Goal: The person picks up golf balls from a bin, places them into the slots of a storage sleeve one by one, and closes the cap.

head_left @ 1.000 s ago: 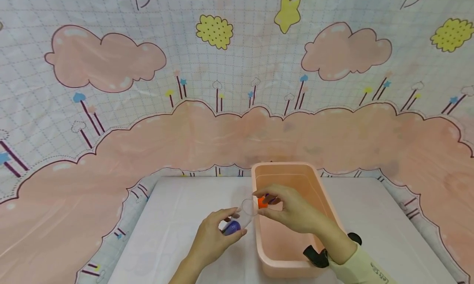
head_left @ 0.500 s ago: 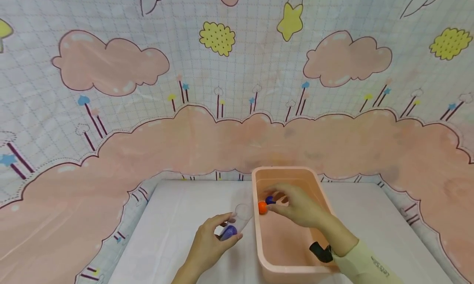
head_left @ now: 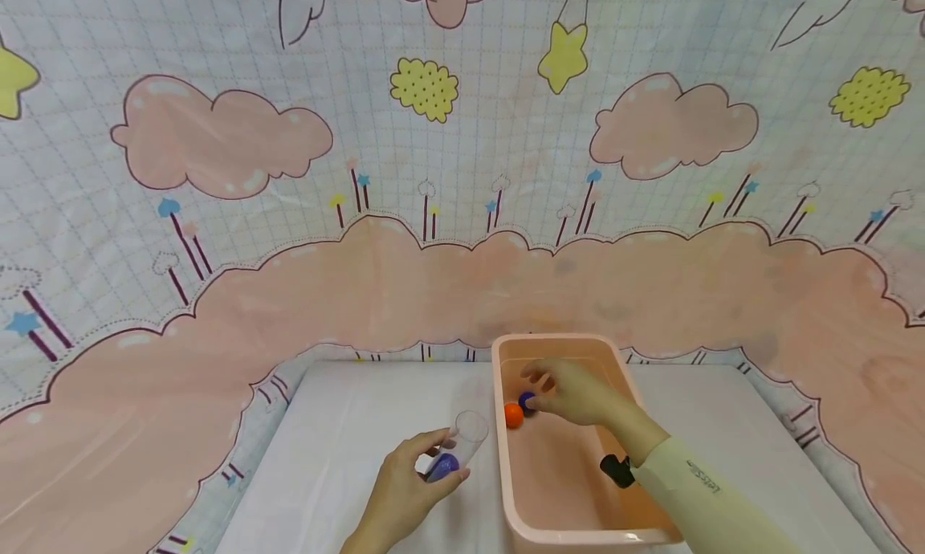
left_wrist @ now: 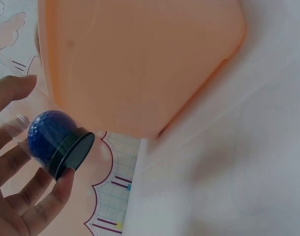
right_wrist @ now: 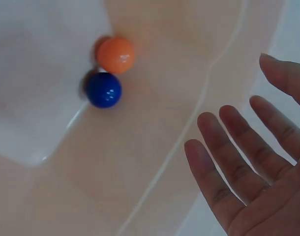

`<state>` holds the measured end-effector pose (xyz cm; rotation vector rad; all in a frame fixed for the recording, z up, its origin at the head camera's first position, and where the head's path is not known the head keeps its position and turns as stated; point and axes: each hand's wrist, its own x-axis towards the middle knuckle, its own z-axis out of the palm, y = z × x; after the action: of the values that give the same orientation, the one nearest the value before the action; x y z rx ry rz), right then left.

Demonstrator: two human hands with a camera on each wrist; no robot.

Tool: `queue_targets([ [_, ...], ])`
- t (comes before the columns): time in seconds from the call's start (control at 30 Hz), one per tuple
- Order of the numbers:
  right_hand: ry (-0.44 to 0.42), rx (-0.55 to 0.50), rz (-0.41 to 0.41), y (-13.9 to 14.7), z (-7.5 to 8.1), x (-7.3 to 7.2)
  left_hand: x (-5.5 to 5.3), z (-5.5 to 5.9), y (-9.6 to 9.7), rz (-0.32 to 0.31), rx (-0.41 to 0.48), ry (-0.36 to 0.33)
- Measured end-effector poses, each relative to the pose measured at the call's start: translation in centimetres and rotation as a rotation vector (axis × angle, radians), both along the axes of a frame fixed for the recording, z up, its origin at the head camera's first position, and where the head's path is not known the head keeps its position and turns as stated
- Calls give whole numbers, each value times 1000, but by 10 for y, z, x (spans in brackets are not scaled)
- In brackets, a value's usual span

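My left hand holds a clear cylinder in a tilted grip, its round mouth up and toward the bin. Inside its lower end sits a dimpled blue ball, just above a dark disc-shaped base that the thumb touches. Over the peach bin hangs my right hand, fingers relaxed and spread, with nothing in them. In the right wrist view, an orange ball and a smooth dark blue ball lie side by side at the bin's floor, apart from that hand.
The bin stands on a white table, just right of the cylinder. A black strap piece shows at the right sleeve, over the bin. Behind the table hangs a patterned curtain with clouds and stars.
My right hand has drawn back from the cylinder's mouth to over the bin, exposing the orange and dark blue balls. The left hand has shifted slightly left with the cylinder.
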<state>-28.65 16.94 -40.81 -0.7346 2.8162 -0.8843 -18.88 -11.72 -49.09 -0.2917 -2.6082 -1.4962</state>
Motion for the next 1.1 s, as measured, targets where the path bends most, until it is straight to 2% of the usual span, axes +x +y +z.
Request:
queue_targets([
  [0.1,-44,9,1,-4,-11,-9,0,-1,-1,0,-7,-10],
  [0.3,-20,18,79,-13,-28,-23,-1,-2,-1,3,7,-18],
  [0.57,-77,71,56,-23,-43,-36,-3,-4,1,-7,13,-5],
  [0.7,-73,122,60,-27,-51,-40,-3,-4,1,-5,24,-9],
  [0.87,-20,227,107,-33,-61,-43,-2,-4,0,-7,39,-32],
  [1.1,-43,301,53,-44,-70,-41,0,-5,-1,-9,40,-50],
])
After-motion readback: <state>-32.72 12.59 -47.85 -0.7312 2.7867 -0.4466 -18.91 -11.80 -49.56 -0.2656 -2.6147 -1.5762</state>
